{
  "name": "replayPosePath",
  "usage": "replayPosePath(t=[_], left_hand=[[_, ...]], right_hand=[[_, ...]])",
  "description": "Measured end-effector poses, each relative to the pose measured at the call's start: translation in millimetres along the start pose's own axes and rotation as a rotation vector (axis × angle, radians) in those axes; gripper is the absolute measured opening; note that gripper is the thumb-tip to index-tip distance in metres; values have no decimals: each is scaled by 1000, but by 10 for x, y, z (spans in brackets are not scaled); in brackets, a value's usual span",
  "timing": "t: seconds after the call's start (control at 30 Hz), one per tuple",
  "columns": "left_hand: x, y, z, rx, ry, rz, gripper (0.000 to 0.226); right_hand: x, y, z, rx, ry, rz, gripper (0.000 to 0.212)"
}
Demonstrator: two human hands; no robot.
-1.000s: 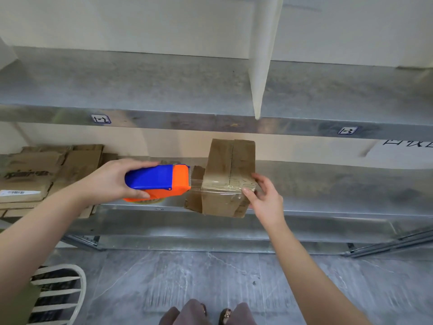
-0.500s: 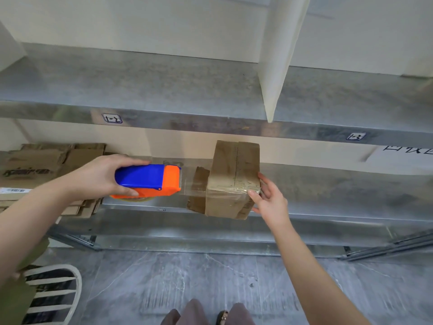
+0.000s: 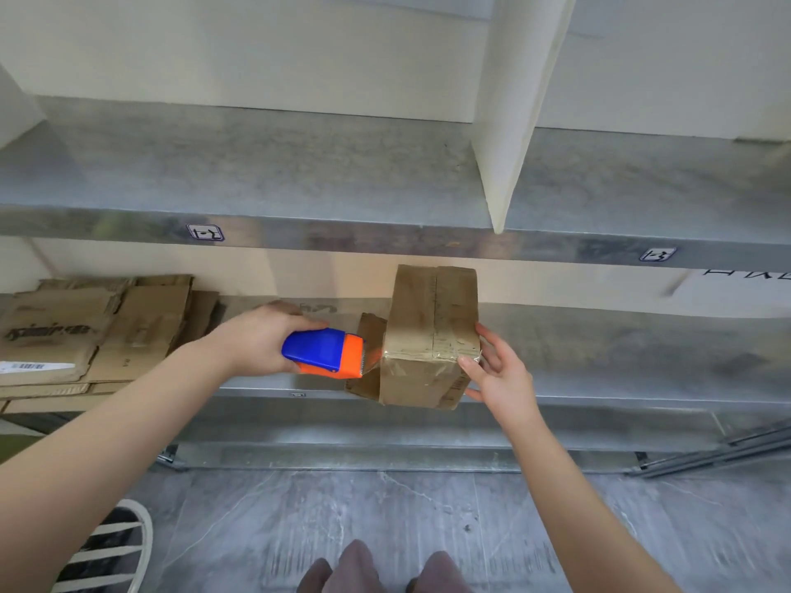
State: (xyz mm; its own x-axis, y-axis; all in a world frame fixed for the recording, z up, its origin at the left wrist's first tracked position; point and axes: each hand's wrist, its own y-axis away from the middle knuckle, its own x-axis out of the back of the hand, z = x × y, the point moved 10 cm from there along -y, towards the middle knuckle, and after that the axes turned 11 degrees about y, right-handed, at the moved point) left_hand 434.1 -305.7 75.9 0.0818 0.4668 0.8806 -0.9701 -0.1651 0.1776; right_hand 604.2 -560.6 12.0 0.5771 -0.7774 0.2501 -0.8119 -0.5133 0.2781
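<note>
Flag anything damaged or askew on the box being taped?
Yes: the worn brown cardboard box has a loose flap sticking out sideways, just behind the blue-and-orange tape dispenser. Old tape at its front edge is wrinkled.

The left hand (image 3: 261, 340) grips a blue-and-orange tape dispenser (image 3: 324, 353) against a cardboard box (image 3: 428, 336) on the metal shelf (image 3: 620, 348), the right hand (image 3: 498, 372) steadying its other side.

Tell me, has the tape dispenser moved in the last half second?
Yes. The tape dispenser has moved right, farther from the shelf label and closer to the cardboard box.
</note>
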Motion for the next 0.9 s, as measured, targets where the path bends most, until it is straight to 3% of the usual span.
replayPosePath(t=[0.2, 0.3, 0.43, 0.53, 0.7, 0.9], left_hand=[[-180, -201, 50, 51, -64, -27, 54], [-359, -223, -61, 58, -128, -68, 65], [-428, -214, -293, 119, 33, -38, 57], [-451, -272, -497, 130, -4, -47, 50], [-516, -273, -892, 230, -126, -96, 71], [-622, -171, -1201, 308, -132, -51, 73]], right_hand=[[4, 2, -10, 19, -9, 3, 55], [25, -7, 9, 26, -13, -1, 56], [39, -41, 42, 17, 0, -8, 56], [30, -59, 58, 20, 13, 1, 56], [40, -61, 61, 42, 60, 14, 56], [24, -62, 34, 58, 86, 14, 58]])
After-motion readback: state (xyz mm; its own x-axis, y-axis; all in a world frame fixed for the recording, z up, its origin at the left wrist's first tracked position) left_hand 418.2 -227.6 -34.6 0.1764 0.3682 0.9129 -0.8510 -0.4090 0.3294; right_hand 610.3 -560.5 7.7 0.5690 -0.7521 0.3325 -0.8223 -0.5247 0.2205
